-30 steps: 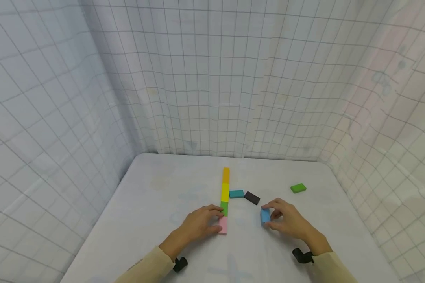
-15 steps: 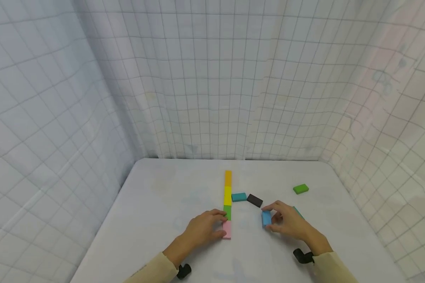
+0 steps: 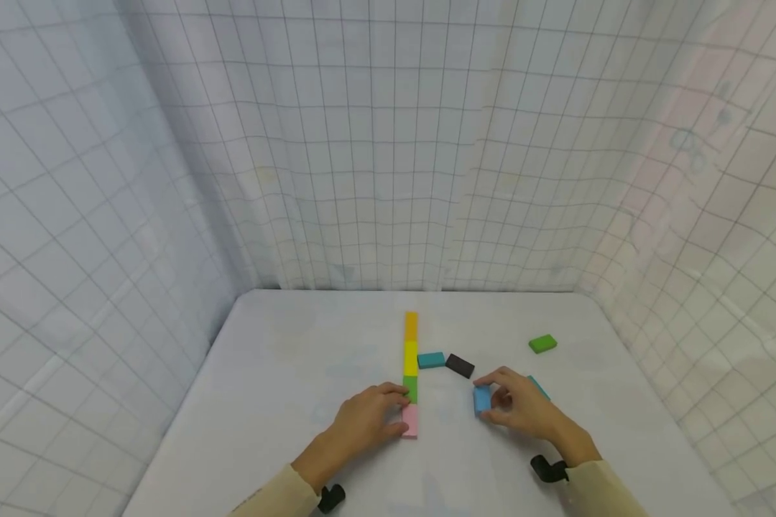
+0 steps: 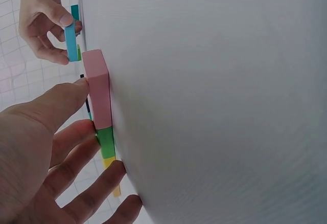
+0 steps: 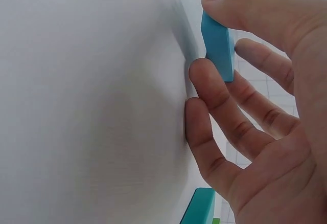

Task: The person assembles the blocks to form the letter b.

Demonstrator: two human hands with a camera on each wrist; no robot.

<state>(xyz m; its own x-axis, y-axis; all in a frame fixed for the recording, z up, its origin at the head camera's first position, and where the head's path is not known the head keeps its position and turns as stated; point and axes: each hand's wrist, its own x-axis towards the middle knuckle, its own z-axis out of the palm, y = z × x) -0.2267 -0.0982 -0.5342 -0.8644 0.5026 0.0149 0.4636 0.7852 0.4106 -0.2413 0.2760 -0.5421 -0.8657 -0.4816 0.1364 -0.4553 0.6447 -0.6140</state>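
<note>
A teal block (image 3: 538, 387), out of sight a second ago, now peeks out behind the right hand (image 3: 525, 407). The left hand (image 3: 366, 416) lies loosely spread, thumb against the smooth pink block (image 3: 410, 420), fingertips at the green block (image 3: 412, 385) beyond it. Rightward, the other thumb and finger pinch a flat-sided, matte blue block (image 3: 481, 401) by its ends.

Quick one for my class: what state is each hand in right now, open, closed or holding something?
Left hand: open, thumb touching the pink block.
Right hand: holding the light blue block.
</note>
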